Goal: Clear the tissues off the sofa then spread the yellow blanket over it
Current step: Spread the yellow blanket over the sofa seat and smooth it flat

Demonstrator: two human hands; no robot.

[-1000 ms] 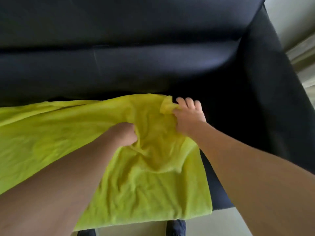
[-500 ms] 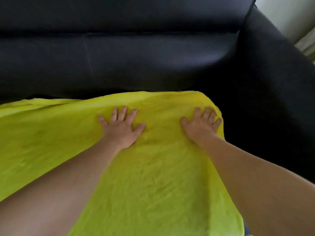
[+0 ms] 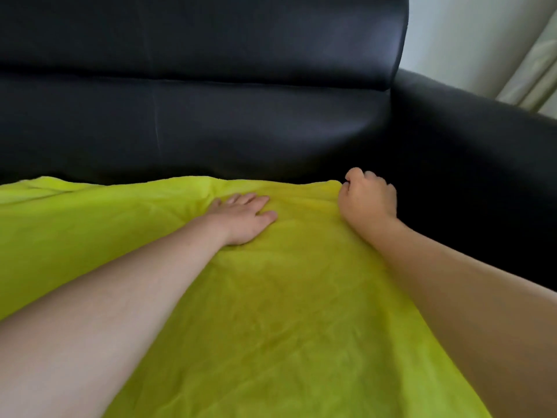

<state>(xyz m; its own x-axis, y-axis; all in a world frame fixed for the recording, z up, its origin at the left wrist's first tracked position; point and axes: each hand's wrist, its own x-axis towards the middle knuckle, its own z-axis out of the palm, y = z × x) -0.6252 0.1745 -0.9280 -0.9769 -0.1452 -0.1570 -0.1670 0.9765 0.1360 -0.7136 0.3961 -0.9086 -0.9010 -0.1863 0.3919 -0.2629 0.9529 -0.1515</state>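
The yellow blanket (image 3: 271, 297) lies spread over the seat of the black sofa (image 3: 241, 122), reaching from the left edge of view to near the right armrest. My left hand (image 3: 244, 217) lies flat on the blanket with straight fingers, pressing it down near its far edge. My right hand (image 3: 367, 197) is curled at the blanket's far right corner and pinches the edge of the cloth there. No tissues are in view.
The sofa's backrest rises right behind the blanket's far edge. The black armrest (image 3: 470, 164) stands to the right of my right hand. A pale wall and curtain (image 3: 518, 55) show at the top right.
One second ago both hands gripped bunched cloth. They then flattened it. My right hand has now slid right to the corner and curled on the edge; the blanket lies smoother.
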